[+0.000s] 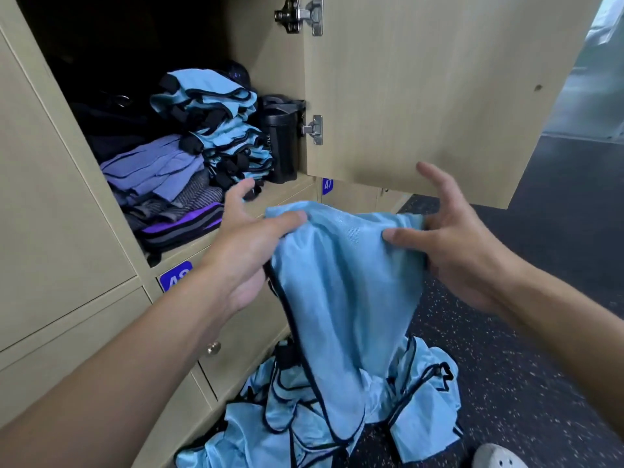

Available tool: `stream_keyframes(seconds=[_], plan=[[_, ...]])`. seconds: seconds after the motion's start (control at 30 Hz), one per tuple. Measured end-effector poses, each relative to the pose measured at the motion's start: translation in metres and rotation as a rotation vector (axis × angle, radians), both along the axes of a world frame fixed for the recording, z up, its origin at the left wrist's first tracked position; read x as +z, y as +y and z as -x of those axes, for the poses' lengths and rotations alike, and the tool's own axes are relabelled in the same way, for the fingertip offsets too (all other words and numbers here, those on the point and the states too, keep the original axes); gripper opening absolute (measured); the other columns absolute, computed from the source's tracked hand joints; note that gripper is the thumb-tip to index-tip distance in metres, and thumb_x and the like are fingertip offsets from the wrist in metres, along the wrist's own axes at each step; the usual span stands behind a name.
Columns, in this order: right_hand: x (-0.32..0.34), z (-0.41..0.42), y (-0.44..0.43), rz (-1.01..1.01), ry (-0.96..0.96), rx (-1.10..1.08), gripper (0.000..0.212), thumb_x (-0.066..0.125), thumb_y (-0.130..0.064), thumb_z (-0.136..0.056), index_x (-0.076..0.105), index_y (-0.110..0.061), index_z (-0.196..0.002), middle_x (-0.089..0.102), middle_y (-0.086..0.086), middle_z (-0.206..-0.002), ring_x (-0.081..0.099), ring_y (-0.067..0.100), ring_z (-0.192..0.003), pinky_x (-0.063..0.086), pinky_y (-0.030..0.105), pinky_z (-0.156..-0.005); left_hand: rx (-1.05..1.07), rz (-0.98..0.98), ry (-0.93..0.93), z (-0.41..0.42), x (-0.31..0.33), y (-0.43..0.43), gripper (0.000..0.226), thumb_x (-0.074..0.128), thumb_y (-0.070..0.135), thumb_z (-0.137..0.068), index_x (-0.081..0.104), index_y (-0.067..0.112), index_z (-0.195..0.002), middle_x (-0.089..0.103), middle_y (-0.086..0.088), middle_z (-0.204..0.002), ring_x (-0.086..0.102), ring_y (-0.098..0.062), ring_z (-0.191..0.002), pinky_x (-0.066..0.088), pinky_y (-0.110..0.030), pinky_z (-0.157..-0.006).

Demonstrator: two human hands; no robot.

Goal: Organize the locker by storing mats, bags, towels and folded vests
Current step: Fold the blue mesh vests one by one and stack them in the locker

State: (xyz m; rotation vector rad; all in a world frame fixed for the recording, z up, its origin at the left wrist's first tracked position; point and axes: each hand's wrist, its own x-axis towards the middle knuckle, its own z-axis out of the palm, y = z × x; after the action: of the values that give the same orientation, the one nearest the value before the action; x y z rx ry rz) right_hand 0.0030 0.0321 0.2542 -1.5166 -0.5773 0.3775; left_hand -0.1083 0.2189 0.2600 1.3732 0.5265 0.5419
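- left hand [243, 244], right hand [452, 244]: thumbs pinch top edge of light-blue vest [344, 282], other fingers spread, frame center
- folded vest stack [223, 136] in locker [266, 62], upper left
- loose vest pile [304, 427] on floor, bottom center

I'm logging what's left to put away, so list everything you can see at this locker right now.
held vest: one, light blue, black trim, hanging between both hands
loose vests: pile, count unclear, light blue, on floor
folded vests: one stack, light blue and black, locker shelf
towels: one stack, purple and grey, left of folded vests
bottle: one, black, right of folded vests
bags: count unclear, black, back left of shelf
locker door: one, beige, open at right
shoe: one, white, floor, bottom right
left hand: one, pinching held vest's top edge
right hand: one, pinching held vest's top edge
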Motion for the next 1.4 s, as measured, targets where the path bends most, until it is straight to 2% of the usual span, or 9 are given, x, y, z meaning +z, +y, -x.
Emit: stream_keyframes(seconds=[0.1,0.2,0.4,0.63,0.8,0.9,1.03,1.27,1.4], plan=[[0.002,-0.005,-0.002,-0.086,0.001,-0.167,0.08,0.073,0.0,-0.082,0.037,-0.043,-0.139,0.062,0.026,-0.105,0.068,0.028,-0.082,0.06,0.043,-0.074,-0.276,-0.09,0.149,0.004,-0.006,-0.003,0.117,0.076,-0.011,-0.075,0.016,0.059,-0.146,0.063,-0.01,-0.13,0.072,-0.021,-0.1,0.059,-0.041,-0.087],[0.003,-0.01,-0.006,-0.072,0.002,-0.258,0.072,0.075,-0.01,-0.083,0.039,-0.041,-0.138,0.056,0.022,-0.111,0.065,0.025,-0.086,0.058,0.046,-0.083,-0.401,-0.131,0.204,0.006,-0.006,-0.006,0.118,0.067,-0.019,-0.08,0.013,0.063,-0.144,0.071,-0.017,-0.113,0.072,-0.025,-0.098,0.058,-0.038,-0.085],[0.0,-0.004,-0.008,0.086,0.012,0.022,0.1,0.072,0.01,-0.078,0.027,-0.05,-0.145,0.065,0.025,-0.101,0.071,0.027,-0.077,0.059,0.038,-0.067,-0.267,-0.189,0.068,0.009,0.003,0.0,0.101,0.062,-0.014,-0.087,0.018,0.052,-0.148,0.072,-0.027,-0.098,0.073,-0.034,-0.094,0.059,-0.038,-0.084],[-0.007,-0.011,-0.004,0.023,0.025,-0.091,0.093,0.08,-0.003,-0.074,0.032,-0.049,-0.139,0.059,0.029,-0.117,0.067,0.04,-0.101,0.054,0.051,-0.092,-0.101,-0.059,0.093,0.006,0.007,0.004,0.069,0.076,0.008,-0.084,0.044,0.035,-0.139,0.073,-0.013,-0.106,0.073,-0.02,-0.076,0.06,-0.032,-0.064],[-0.009,-0.014,-0.004,-0.05,0.048,-0.138,0.095,0.083,-0.003,-0.071,0.034,-0.048,-0.138,0.049,0.031,-0.131,0.065,0.035,-0.105,0.054,0.049,-0.092,-0.412,-0.162,0.157,0.015,0.008,0.003,0.102,0.072,-0.015,-0.075,0.035,0.052,-0.142,0.074,-0.008,-0.11,0.072,-0.024,-0.1,0.058,-0.035,-0.087],[-0.007,-0.014,-0.007,0.056,0.056,-0.058,0.106,0.086,-0.017,-0.061,0.027,-0.05,-0.143,0.049,0.021,-0.135,0.064,0.026,-0.111,0.052,0.041,-0.093,-0.366,-0.206,0.128,0.016,0.006,0.003,0.098,0.064,-0.021,-0.081,0.034,0.048,-0.144,0.075,-0.017,-0.102,0.07,-0.036,-0.104,0.057,-0.039,-0.09],[-0.008,-0.012,-0.008,0.118,0.022,-0.043,0.103,0.086,-0.006,-0.064,0.033,-0.054,-0.138,0.054,0.028,-0.126,0.068,0.035,-0.103,0.057,0.046,-0.088,-0.23,-0.203,0.081,0.016,0.005,0.004,0.091,0.067,-0.016,-0.082,0.035,0.044,-0.142,0.071,-0.027,-0.103,0.07,-0.04,-0.099,0.052,-0.048,-0.099],[-0.003,-0.004,-0.009,0.0,0.052,-0.13,0.089,0.075,-0.003,-0.081,0.029,-0.043,-0.145,0.059,0.023,-0.109,0.069,0.031,-0.081,0.06,0.041,-0.071,-0.027,-0.061,0.078,0.012,0.003,0.003,0.074,0.075,0.001,-0.083,0.041,0.036,-0.137,0.069,-0.014,-0.108,0.074,-0.022,-0.083,0.061,-0.036,-0.078],[-0.004,-0.008,-0.012,0.047,0.071,-0.083,0.1,0.083,-0.008,-0.068,0.03,-0.049,-0.141,0.056,0.03,-0.119,0.068,0.035,-0.097,0.053,0.044,-0.093,-0.184,0.095,0.119,0.015,0.009,0.0,0.08,0.067,-0.016,-0.08,0.041,0.028,-0.142,0.074,-0.015,-0.094,0.074,-0.02,-0.069,0.061,-0.03,-0.058]])
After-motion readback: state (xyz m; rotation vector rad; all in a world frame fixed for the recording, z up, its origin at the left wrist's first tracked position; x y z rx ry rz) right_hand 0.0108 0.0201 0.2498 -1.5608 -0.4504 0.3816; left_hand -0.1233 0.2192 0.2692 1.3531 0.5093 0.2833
